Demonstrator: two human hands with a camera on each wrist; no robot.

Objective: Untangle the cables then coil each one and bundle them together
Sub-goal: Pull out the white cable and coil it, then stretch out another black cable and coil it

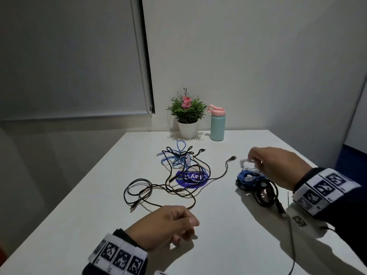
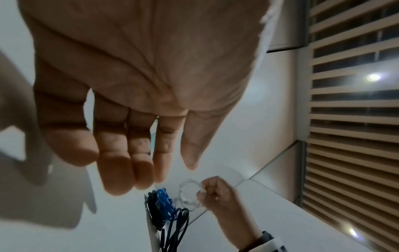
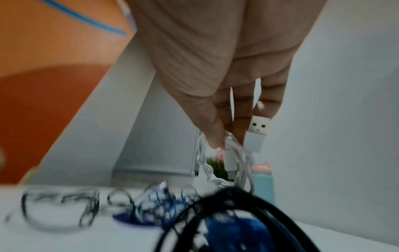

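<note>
Right hand [image 1: 278,165] grip on white cable coil [image 1: 248,165].

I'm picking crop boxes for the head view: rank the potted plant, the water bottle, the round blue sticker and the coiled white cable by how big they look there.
1. Potted plant.
2. Water bottle and blue sticker: alike in area, unranked.
3. White cable, partly hidden by the right hand.

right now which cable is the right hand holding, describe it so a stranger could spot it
On the white table, look right of the tangled cables. There the right hand pinches a coiled white cable above a blue coil and a black coil; it is the only white one.
</note>
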